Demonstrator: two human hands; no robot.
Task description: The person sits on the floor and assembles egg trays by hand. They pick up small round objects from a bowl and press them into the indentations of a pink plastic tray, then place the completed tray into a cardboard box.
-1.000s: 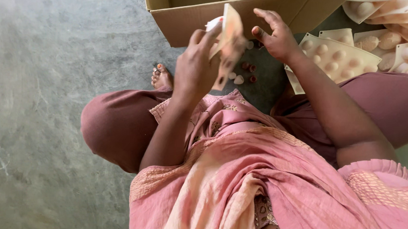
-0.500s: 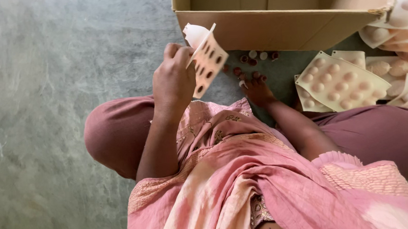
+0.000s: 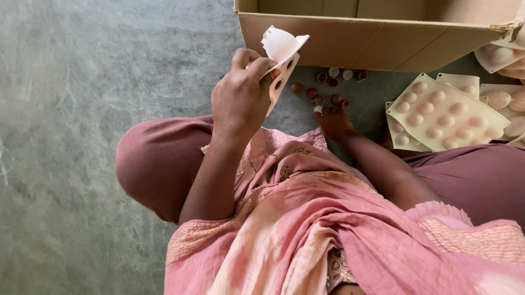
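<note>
My left hand (image 3: 242,97) is raised in front of me and grips a cream-coloured flexible mould sheet (image 3: 282,58) with round holes, held on edge and bent at its top. My right hand (image 3: 335,120) reaches down to the floor and rests among several small round dark red and pale pieces (image 3: 330,87) scattered just before a cardboard box (image 3: 383,37). Whether the right fingers hold one of those pieces is hidden by the hand itself.
The open cardboard box stands on the grey concrete floor (image 3: 60,117) ahead. To the right lies a pile of cream mould trays (image 3: 439,113) with round bumps. My crossed legs in maroon trousers (image 3: 154,166) and a pink garment fill the lower view.
My right hand let go of the mould sheet and dropped to the small pieces on the floor. The left hand kept the sheet and moved it left and up.
</note>
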